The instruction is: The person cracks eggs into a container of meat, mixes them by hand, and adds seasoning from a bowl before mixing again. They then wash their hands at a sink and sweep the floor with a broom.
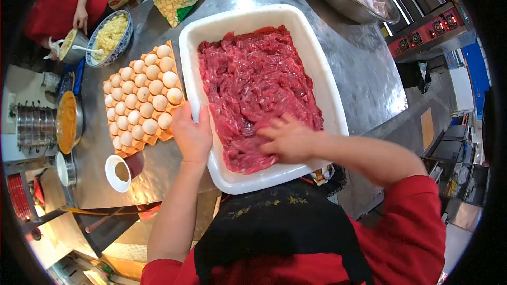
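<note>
Meat (253, 84) | in tub (248, 183) | beneath right hand (290, 141) | beside left hand (192, 134)

The middle was brightly lit, with white glare on the steel table (364, 68) towards the top and small glints on the wet meat (253, 74). A shadow darkened the tabletop beside the metal bowl (338, 4). Blur softened the right hand (291, 141). Wide-angle distortion bent the outer surroundings, and black corners rounded the view.

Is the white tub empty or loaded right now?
Loaded: red meat spreads across most of the tub, and the right hand is touching the meat.
</note>
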Demonstrator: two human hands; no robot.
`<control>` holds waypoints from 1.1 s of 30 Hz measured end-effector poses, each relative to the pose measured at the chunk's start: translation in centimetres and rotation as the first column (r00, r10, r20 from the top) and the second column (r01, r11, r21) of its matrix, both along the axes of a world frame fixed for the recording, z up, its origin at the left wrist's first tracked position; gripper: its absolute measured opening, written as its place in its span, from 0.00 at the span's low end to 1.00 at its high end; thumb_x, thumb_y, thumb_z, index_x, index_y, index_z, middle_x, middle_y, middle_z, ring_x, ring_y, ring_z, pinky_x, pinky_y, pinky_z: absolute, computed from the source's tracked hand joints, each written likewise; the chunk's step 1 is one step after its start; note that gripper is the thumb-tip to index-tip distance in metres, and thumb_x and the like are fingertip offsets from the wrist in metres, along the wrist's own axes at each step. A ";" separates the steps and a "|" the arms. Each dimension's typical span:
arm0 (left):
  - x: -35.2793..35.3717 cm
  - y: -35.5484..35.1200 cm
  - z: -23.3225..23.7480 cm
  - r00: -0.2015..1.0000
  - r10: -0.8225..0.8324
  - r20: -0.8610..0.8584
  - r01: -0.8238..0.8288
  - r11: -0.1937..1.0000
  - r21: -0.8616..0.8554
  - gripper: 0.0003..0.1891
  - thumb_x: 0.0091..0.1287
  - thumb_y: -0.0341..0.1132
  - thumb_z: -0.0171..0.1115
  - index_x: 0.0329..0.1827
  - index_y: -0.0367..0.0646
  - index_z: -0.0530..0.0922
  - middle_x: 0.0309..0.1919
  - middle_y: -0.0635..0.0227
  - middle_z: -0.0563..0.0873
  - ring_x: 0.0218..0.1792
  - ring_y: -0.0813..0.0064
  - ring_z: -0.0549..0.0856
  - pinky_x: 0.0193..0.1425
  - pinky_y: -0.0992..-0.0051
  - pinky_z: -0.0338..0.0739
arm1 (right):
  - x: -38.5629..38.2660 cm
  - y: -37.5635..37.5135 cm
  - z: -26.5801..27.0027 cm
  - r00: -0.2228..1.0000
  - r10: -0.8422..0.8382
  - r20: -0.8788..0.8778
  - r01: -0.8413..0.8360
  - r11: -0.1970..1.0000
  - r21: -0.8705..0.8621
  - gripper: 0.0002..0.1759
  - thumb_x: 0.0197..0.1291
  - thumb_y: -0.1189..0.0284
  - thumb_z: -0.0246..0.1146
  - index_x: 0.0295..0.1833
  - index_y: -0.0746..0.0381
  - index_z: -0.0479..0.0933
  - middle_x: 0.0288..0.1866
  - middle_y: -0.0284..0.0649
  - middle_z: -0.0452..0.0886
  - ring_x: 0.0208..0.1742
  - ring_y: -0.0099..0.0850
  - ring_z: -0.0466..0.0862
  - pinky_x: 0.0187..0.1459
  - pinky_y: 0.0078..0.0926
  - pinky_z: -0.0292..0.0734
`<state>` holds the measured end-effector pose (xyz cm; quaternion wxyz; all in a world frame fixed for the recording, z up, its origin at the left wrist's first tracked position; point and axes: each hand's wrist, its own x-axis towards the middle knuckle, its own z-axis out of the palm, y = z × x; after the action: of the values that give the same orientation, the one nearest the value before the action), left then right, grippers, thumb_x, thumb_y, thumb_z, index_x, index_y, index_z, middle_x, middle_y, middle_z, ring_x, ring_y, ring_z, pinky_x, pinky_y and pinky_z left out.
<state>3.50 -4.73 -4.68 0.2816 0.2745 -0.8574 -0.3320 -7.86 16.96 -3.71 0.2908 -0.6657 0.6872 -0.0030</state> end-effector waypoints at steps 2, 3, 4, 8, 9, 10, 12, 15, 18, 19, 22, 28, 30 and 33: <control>-0.2 -0.1 0.2 1.000 0.010 0.012 -0.010 1.000 -0.006 0.08 0.61 0.33 0.62 0.36 0.36 0.77 0.29 0.53 0.79 0.35 0.52 0.78 0.40 0.59 0.72 | -3.6 1.7 2.2 0.915 0.197 -0.351 -0.181 0.980 0.079 0.19 0.55 0.64 0.61 0.54 0.46 0.80 0.70 0.38 0.65 0.75 0.51 0.55 0.64 0.69 0.56; -0.2 0.0 0.3 1.000 0.011 0.003 -0.011 1.000 -0.022 0.08 0.61 0.33 0.62 0.36 0.36 0.77 0.29 0.53 0.79 0.35 0.52 0.78 0.40 0.59 0.72 | -5.7 1.5 1.5 0.898 0.152 -0.413 -0.164 0.986 0.005 0.20 0.55 0.65 0.61 0.55 0.46 0.79 0.71 0.39 0.63 0.75 0.51 0.54 0.62 0.72 0.58; -0.3 0.1 0.3 1.000 0.015 -0.004 -0.015 0.999 -0.037 0.08 0.61 0.33 0.62 0.36 0.36 0.77 0.30 0.53 0.79 0.35 0.52 0.78 0.40 0.59 0.72 | -7.7 0.9 0.3 0.878 0.106 -0.467 -0.157 0.985 -0.070 0.21 0.54 0.67 0.61 0.57 0.47 0.77 0.72 0.39 0.61 0.76 0.51 0.53 0.60 0.74 0.59; -0.1 0.4 0.5 0.996 0.044 0.073 -0.045 0.999 0.007 0.08 0.61 0.32 0.62 0.36 0.36 0.77 0.30 0.53 0.78 0.35 0.52 0.79 0.40 0.59 0.72 | -11.0 -9.3 -1.0 0.665 -0.739 -0.109 0.689 0.663 -0.295 0.29 0.55 0.64 0.63 0.64 0.50 0.69 0.73 0.44 0.58 0.74 0.55 0.56 0.59 0.77 0.58; -0.1 0.4 0.5 0.996 0.041 0.079 -0.040 0.999 -0.010 0.08 0.61 0.32 0.62 0.36 0.36 0.77 0.30 0.53 0.78 0.35 0.52 0.78 0.40 0.59 0.72 | -9.9 -11.6 -1.2 0.635 -0.761 -0.134 0.706 0.642 -0.299 0.30 0.55 0.62 0.63 0.65 0.51 0.68 0.73 0.45 0.58 0.73 0.57 0.56 0.61 0.77 0.55; -0.2 0.2 0.4 0.996 0.034 0.081 -0.032 0.999 -0.031 0.08 0.61 0.33 0.62 0.36 0.36 0.77 0.30 0.53 0.78 0.35 0.52 0.78 0.40 0.59 0.72 | -8.9 -13.8 -1.3 0.602 -0.783 -0.157 0.723 0.618 -0.309 0.31 0.54 0.61 0.64 0.66 0.52 0.68 0.72 0.47 0.59 0.73 0.58 0.57 0.63 0.78 0.51; -0.1 0.0 0.4 0.996 0.024 0.081 -0.019 0.998 -0.061 0.08 0.61 0.33 0.62 0.36 0.36 0.77 0.30 0.53 0.78 0.35 0.52 0.78 0.40 0.59 0.72 | -3.5 -15.0 -2.2 0.788 -0.581 -0.205 0.502 0.798 -0.333 0.37 0.47 0.59 0.68 0.65 0.54 0.69 0.71 0.48 0.60 0.71 0.60 0.58 0.64 0.74 0.50; -0.4 0.0 0.2 0.999 0.007 0.053 -0.004 0.998 -0.059 0.08 0.61 0.33 0.62 0.36 0.36 0.77 0.30 0.53 0.78 0.35 0.52 0.78 0.40 0.59 0.72 | 3.0 -10.7 -1.0 0.962 -0.205 -0.179 0.170 0.966 -0.197 0.31 0.45 0.58 0.68 0.57 0.56 0.76 0.65 0.46 0.69 0.71 0.60 0.59 0.65 0.73 0.50; -0.1 -0.2 -0.3 0.999 0.008 0.054 -0.007 1.000 -0.016 0.09 0.60 0.33 0.63 0.36 0.35 0.76 0.30 0.52 0.78 0.35 0.51 0.78 0.40 0.58 0.72 | 3.1 -2.7 -3.1 0.968 -0.025 0.250 0.089 0.965 -0.247 0.21 0.47 0.62 0.65 0.51 0.52 0.81 0.55 0.40 0.76 0.69 0.53 0.63 0.65 0.62 0.56; -0.1 -0.2 -0.1 0.999 0.005 0.047 -0.004 1.000 -0.020 0.09 0.61 0.33 0.63 0.35 0.35 0.75 0.30 0.53 0.78 0.35 0.51 0.78 0.39 0.58 0.72 | 1.4 -1.0 -1.0 0.989 0.006 0.147 0.015 0.990 -0.140 0.20 0.48 0.65 0.63 0.50 0.52 0.81 0.56 0.38 0.75 0.67 0.50 0.65 0.63 0.58 0.59; 0.0 -0.1 0.2 0.998 0.011 0.058 -0.010 1.000 -0.019 0.09 0.61 0.33 0.62 0.36 0.35 0.75 0.30 0.53 0.77 0.35 0.51 0.78 0.39 0.58 0.72 | -5.5 2.5 1.0 0.970 0.125 -0.210 -0.125 0.992 0.014 0.16 0.51 0.67 0.63 0.48 0.52 0.82 0.61 0.36 0.72 0.64 0.42 0.68 0.61 0.50 0.64; 0.1 0.0 0.0 0.995 0.038 0.094 -0.034 0.999 -0.039 0.10 0.61 0.34 0.62 0.37 0.35 0.75 0.31 0.52 0.77 0.35 0.51 0.78 0.40 0.58 0.72 | -13.1 -9.5 -2.3 0.701 -0.710 -0.072 0.664 0.686 -0.297 0.27 0.50 0.71 0.63 0.59 0.56 0.71 0.66 0.49 0.65 0.69 0.51 0.63 0.60 0.62 0.64; 0.0 0.0 0.0 0.994 0.037 0.107 -0.029 0.997 -0.073 0.10 0.61 0.34 0.62 0.37 0.35 0.76 0.32 0.52 0.77 0.36 0.51 0.78 0.40 0.59 0.73 | -8.9 -13.1 -2.9 0.662 -0.749 -0.039 0.723 0.651 -0.232 0.31 0.52 0.65 0.62 0.64 0.56 0.68 0.70 0.50 0.60 0.72 0.55 0.58 0.62 0.73 0.57; -0.1 -0.1 0.1 0.993 0.004 0.118 0.008 0.995 -0.103 0.10 0.61 0.33 0.62 0.38 0.35 0.76 0.31 0.53 0.78 0.36 0.52 0.78 0.40 0.59 0.73 | -0.8 -11.2 -2.5 0.888 -0.433 -0.153 0.391 0.888 -0.241 0.28 0.52 0.59 0.63 0.61 0.51 0.74 0.74 0.49 0.57 0.73 0.58 0.55 0.61 0.79 0.51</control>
<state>3.38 -4.79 -4.60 0.2441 0.2779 -0.8888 -0.2706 -8.69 5.76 -6.21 0.1424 -0.5268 0.8353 -0.0672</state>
